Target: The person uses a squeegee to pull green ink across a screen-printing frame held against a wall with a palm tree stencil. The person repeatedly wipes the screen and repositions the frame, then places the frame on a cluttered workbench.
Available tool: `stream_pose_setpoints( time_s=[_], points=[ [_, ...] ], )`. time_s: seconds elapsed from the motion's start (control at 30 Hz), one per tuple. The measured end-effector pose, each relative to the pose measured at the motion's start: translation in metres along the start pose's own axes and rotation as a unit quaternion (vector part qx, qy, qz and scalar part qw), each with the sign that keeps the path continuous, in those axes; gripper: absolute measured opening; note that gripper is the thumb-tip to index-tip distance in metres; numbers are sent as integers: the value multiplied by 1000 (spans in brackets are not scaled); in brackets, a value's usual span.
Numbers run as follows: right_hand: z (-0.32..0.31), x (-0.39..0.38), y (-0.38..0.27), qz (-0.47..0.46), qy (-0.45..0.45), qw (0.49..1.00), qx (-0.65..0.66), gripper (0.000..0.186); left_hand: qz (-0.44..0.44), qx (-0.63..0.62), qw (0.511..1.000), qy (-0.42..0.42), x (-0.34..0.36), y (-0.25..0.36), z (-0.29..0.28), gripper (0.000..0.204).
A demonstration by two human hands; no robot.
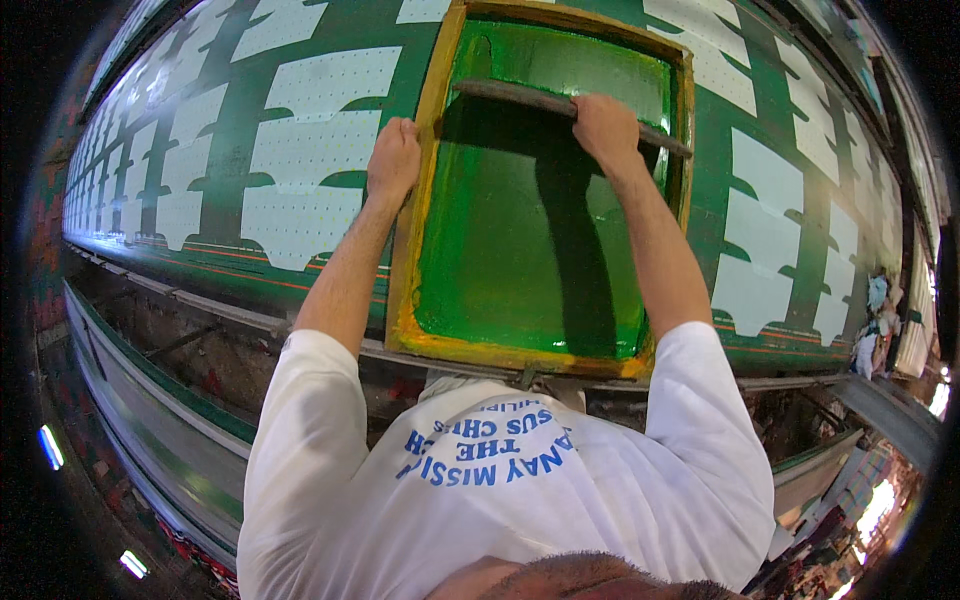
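A printing screen in a yellow-stained wooden frame [525, 356] lies on the long green table [365, 300], its mesh [495, 250] coated with glossy green ink. Across the upper part of the screen runs a long dark squeegee [500, 92], which my right hand [605, 135] grips near its middle-right. My left hand [393, 160] is closed at the outer left edge of the frame, fingers curled against the wood. The squeegee and my right arm cast a dark shadow down the mesh.
White dotted fabric pieces [315, 150] are laid in rows on both sides of the screen, with more pale pieces [760, 230] at right. A metal rail [230, 310] runs along the near edge. Crumpled cloths [878, 325] sit at the far right, beside a grey beam [890, 405].
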State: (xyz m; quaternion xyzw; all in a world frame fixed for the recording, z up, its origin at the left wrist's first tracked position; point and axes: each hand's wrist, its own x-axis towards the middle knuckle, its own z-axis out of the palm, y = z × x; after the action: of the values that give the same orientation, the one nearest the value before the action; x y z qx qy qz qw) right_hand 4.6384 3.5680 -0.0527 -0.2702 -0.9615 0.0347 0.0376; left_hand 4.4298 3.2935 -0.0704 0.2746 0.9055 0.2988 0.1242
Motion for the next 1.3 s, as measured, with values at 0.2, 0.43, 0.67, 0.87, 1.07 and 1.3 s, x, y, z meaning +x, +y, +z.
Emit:
stream_pose_setpoints(
  time_s=[0.2,0.43,0.67,0.87,1.07,1.3],
  points=[
    [-15,102,35,-4,3,1000,5,16,-28,25,999,9,-5,8,-1,45],
    [-5,67,24,-31,1,999,13,13,-20,47,998,24,-8,11,0,43],
    [-25,90,37,-24,-6,999,36,18,-33,74,996,34,-13,19,-1,42],
    [-15,124,44,-56,76,995,16,25,-46,71,996,18,-14,21,-3,42],
    [7,177,45,-41,40,998,-33,21,-53,53,997,-1,-14,21,-5,43],
    [-18,166,45,-123,-36,992,-3,20,-24,22,999,9,-8,3,0,44]
  ],
)
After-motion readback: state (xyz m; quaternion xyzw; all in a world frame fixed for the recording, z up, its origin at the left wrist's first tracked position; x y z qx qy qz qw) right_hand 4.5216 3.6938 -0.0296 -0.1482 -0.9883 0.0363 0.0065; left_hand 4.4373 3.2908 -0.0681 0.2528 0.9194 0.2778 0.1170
